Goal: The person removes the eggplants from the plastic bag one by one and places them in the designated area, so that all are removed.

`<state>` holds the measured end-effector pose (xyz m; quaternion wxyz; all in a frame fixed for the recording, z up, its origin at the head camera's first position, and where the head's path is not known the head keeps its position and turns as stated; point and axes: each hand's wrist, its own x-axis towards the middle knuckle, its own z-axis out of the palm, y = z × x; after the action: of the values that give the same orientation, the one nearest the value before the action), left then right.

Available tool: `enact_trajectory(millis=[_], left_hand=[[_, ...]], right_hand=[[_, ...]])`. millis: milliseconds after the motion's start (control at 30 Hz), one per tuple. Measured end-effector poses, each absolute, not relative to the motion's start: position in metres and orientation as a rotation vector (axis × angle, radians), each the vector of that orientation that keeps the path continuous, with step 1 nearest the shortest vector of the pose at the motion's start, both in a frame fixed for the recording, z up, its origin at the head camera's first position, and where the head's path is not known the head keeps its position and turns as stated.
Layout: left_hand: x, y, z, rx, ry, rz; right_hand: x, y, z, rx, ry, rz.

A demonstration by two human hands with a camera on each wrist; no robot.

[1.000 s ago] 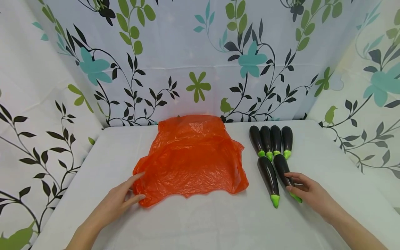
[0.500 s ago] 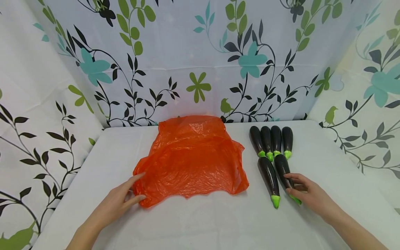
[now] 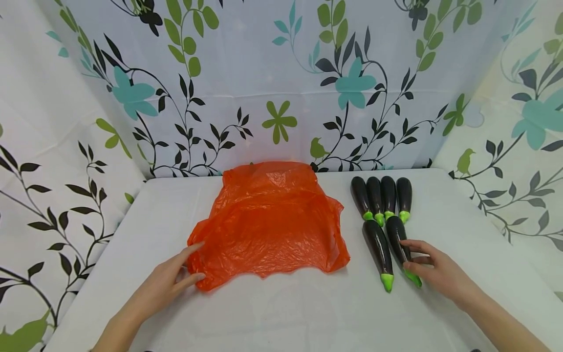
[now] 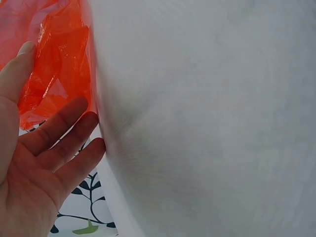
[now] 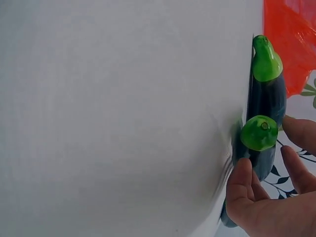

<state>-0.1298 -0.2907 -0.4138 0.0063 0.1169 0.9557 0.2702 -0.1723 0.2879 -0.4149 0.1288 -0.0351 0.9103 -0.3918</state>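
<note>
A crumpled, translucent orange-red plastic bag (image 3: 272,230) is spread on the white table. My left hand (image 3: 169,278) rests at its near left corner, fingers extended and thumb apart, the fingertips touching the film. In the left wrist view, the left hand (image 4: 44,158) shows loosely spread fingers. To the right of the bag lie several dark, glossy eggplants with bright green stem ends. My right hand (image 3: 437,269) holds the near right eggplant (image 3: 397,237) lightly near its stem, thumb on one side and fingers on the other. Beside it lies the near left eggplant (image 3: 377,247).
Behind these two, a back row of eggplants (image 3: 374,195) lies side by side, stems toward me. The white table (image 3: 281,318) ends at a patterned cloth backdrop (image 3: 246,73). Similar cloth hangs on the left and right sides.
The near right eggplant's stem end has shifted slightly left, toward the neighbouring eggplant, with my right hand on it. The left hand and the bag have stayed put.
</note>
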Motion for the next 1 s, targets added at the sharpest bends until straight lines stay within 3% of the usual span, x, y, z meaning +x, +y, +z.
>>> enact_trajectory(millis=[500, 1000], left_hand=[[-0.132, -0.302, -0.396, 0.539, 2.988, 0.922], [-0.133, -0.307, -0.379, 0.507, 2.974, 0.978]], right_hand=[[-0.184, 0.295, -0.416, -0.103, 2.635, -1.177], [-0.185, 0.296, -0.413, -0.188, 2.635, -1.228]])
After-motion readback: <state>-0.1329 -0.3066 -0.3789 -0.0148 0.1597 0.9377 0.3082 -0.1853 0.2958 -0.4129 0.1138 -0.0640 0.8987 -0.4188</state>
